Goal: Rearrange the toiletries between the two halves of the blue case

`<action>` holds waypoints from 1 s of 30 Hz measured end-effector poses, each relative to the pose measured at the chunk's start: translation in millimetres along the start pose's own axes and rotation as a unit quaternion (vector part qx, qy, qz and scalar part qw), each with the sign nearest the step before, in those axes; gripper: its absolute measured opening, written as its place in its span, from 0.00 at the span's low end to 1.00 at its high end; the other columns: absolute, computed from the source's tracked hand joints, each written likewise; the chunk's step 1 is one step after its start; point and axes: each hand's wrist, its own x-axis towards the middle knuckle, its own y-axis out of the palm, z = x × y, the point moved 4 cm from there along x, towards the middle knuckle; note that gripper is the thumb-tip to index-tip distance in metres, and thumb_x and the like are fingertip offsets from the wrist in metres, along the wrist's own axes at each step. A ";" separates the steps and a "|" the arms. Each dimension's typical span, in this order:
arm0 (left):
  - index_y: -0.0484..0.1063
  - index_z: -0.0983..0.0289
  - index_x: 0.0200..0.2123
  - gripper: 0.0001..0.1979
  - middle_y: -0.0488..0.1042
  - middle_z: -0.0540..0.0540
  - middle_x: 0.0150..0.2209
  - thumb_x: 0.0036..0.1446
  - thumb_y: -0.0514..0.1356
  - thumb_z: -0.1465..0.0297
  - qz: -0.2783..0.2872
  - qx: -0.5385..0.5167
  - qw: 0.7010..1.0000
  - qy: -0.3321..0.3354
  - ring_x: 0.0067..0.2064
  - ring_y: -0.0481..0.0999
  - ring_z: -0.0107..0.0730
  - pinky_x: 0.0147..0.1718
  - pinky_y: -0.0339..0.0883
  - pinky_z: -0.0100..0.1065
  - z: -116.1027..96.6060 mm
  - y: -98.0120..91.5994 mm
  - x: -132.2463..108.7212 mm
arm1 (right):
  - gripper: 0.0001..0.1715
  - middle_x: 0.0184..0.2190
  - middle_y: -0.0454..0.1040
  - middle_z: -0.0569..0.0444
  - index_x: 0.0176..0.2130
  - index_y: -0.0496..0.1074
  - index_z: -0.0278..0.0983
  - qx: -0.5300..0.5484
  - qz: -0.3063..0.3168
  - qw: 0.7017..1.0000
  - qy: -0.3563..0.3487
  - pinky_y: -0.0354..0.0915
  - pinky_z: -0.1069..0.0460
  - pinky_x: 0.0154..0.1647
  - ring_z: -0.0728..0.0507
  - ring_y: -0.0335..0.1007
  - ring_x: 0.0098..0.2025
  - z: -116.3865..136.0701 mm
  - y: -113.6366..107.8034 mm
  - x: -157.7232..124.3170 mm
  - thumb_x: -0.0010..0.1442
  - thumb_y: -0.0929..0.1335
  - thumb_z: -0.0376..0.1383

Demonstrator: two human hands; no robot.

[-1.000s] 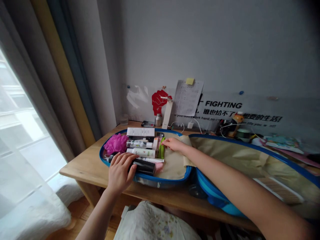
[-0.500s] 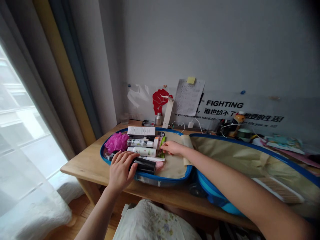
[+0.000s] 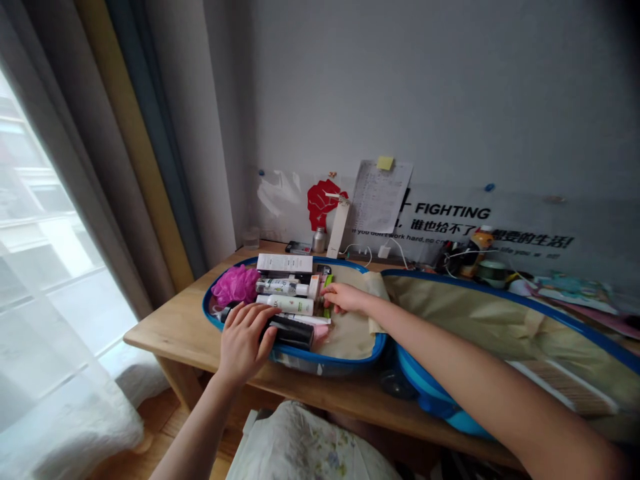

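As 2 white bottles point(image 3: 287, 305) lie beside 1 pink loofah point(image 3: 235, 285), my left hand point(image 3: 243, 343) spreads its fingers over 1 black bottle point(image 3: 295, 332); my right hand point(image 3: 346, 297) touches 1 green packet point(image 3: 326, 301) with narrowed fingertips.

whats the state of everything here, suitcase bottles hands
suitcase, open, lying flat on the desk
black bottle, on its side
white bottle, on its side
pink pouf, in the suitcase's far left corner
left hand, open, laid across black bottle
right hand, resting inside suitcase, grip unclear
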 end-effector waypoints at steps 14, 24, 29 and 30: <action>0.75 0.58 0.49 0.19 0.80 0.55 0.46 0.69 0.46 0.63 0.002 -0.006 1.000 -0.003 0.50 0.75 0.41 0.56 0.58 0.45 0.1 -0.1 -0.4 | 0.20 0.36 0.73 0.55 0.50 0.69 0.34 0.025 -0.107 0.994 0.013 0.68 0.55 0.28 0.53 0.67 0.29 4.7 -14.8 -3.0 0.68 0.65 0.46; 0.76 0.59 0.48 0.18 0.80 0.55 0.46 0.69 0.47 0.63 -0.006 0.001 1.000 0.004 0.49 0.75 0.41 0.56 0.58 0.44 -0.7 -1.7 0.1 | 0.15 0.16 0.57 0.66 0.49 0.75 0.38 0.045 -0.099 0.994 -0.008 0.56 0.59 0.19 0.56 0.54 0.16 10.1 -17.3 -8.2 0.67 0.62 0.31; 0.75 0.60 0.48 0.18 0.80 0.55 0.46 0.69 0.47 0.63 -0.007 0.001 1.000 0.005 0.50 0.75 0.41 0.56 0.58 0.44 -0.2 -0.1 -0.2 | 0.16 0.17 0.59 0.65 0.51 0.73 0.37 0.055 -0.106 0.993 -0.015 0.56 0.59 0.19 0.56 0.55 0.16 6.7 -17.7 -5.3 0.70 0.60 0.34; 0.75 0.60 0.48 0.18 0.80 0.55 0.46 0.69 0.47 0.63 -0.006 0.000 1.000 0.006 0.50 0.75 0.42 0.56 0.58 0.44 0.0 0.3 -0.4 | 0.15 0.20 0.63 0.64 0.51 0.72 0.36 0.055 -0.105 0.993 -0.017 0.58 0.59 0.20 0.56 0.57 0.17 5.8 -17.1 -4.4 0.70 0.62 0.37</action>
